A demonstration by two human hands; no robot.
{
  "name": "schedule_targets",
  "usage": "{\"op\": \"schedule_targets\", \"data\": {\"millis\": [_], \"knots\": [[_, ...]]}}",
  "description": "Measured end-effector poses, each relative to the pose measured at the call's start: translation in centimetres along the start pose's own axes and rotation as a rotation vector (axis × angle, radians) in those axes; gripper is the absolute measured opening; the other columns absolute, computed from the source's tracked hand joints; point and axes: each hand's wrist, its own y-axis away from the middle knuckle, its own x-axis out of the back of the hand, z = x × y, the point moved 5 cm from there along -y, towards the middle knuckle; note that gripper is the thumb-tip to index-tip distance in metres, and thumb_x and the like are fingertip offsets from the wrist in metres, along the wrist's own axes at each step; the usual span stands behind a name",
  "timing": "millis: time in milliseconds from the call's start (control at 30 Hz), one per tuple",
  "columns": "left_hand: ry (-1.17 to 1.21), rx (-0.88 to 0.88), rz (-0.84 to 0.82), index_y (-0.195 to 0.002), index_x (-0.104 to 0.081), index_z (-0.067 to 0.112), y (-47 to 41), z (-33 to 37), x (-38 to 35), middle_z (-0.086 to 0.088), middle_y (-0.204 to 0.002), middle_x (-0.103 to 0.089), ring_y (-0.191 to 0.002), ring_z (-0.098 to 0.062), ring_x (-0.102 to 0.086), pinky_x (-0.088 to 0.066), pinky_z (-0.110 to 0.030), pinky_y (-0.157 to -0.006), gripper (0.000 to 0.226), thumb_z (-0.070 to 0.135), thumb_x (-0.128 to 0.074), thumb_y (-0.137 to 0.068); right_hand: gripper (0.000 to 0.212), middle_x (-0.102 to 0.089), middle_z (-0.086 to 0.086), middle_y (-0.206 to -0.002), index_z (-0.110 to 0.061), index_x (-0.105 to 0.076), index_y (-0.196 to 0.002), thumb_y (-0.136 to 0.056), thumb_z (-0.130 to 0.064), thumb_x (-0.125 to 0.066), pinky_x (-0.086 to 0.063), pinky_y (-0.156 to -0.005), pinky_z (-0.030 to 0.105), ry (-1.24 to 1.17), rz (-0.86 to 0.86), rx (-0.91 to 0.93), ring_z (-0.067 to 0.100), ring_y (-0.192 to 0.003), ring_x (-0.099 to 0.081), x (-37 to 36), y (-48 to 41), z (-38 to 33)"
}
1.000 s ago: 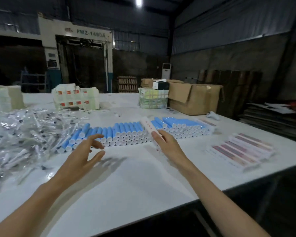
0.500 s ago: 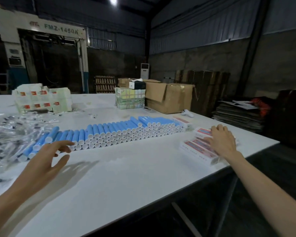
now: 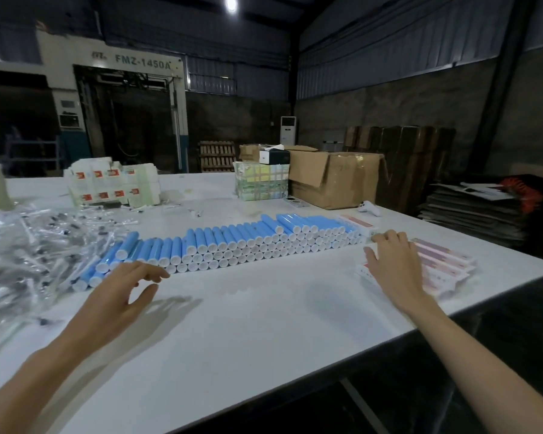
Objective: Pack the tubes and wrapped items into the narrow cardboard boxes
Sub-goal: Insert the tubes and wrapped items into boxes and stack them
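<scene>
Left hand (image 3: pixel 119 296) hovered open, empty, near blue tubes (image 3: pixel 232 242), right hand (image 3: pixel 392 264) rested flat, fingers straight, on narrow boxes (image 3: pixel 445 264)

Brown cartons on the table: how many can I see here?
2. A large open carton stands at the far right of the table; a smaller carton sits left of it, behind the striped bundle. Others may be hidden.

White table (image 3: pixel 264 324) bears blue tubes (image 3: pixel 232 242) (stacked), narrow boxes (image 3: pixel 445 264).
</scene>
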Motion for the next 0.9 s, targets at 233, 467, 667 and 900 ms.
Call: {"op": "schedule_targets", "data": {"millis": [233,467,667,900], "knots": [[-0.071,0.192,0.015,-0.115,-0.066,0.043,0.3,-0.5,0.5,0.019,-0.088,-0.068,-0.085,-0.006,-0.065,-0.049,-0.028,-0.066,0.022,0.024,-0.067,-0.104,0.016,-0.058,-0.014,-0.068,-0.021,-0.067,-0.088,-0.103,-0.024,-0.062,-0.042,-0.062,0.015,-1.000,-0.218,0.175,0.001,-0.066,-0.056,-0.8,3.9,-22.4],[-0.143,0.389,0.085,-0.120,-0.066,0.034,0.7,-1.8,2.3,0.012,-0.079,-0.070,-0.065,-0.005,-0.062,-0.055,-0.037,-0.069,0.015,0.028,-0.063,-0.106,0.028,-0.058,-0.002,-0.062,-0.004,-0.068,-0.086,-0.103,-0.025,-0.061,-0.041,-0.060,0.015,-1.457,-0.586,0.030,0.004,-0.057,-0.053,-3.6,7.3,-37.9],[-0.213,0.419,0.026,-0.130,-0.055,0.027,1.6,-1.2,5.1,0.007,-0.093,-0.071,-0.073,-0.014,-0.063,-0.049,-0.037,-0.075,0.024,0.029,-0.061,-0.107,0.030,-0.061,0.001,-0.060,-0.009,-0.071,-0.081,-0.104,-0.024,-0.061,-0.039,-0.059,0.030,-1.465,-0.731,0.026,0.009,-0.052,-0.049,-8.1,9.1,-40.1],[-0.790,0.679,0.101,-0.131,-0.065,0.014,7.9,-2.4,14.5,-0.011,-0.127,-0.068,-0.118,-0.035,-0.060,-0.052,-0.046,-0.095,0.030,0.029,-0.061,-0.106,0.029,-0.062,0.000,-0.061,-0.010,-0.072,-0.081,-0.104,-0.026,-0.062,-0.037,-0.050,0.025,-1.527,-0.779,0.084,0.007,-0.051,-0.050,-8.9,9.4,-40.6]]}}
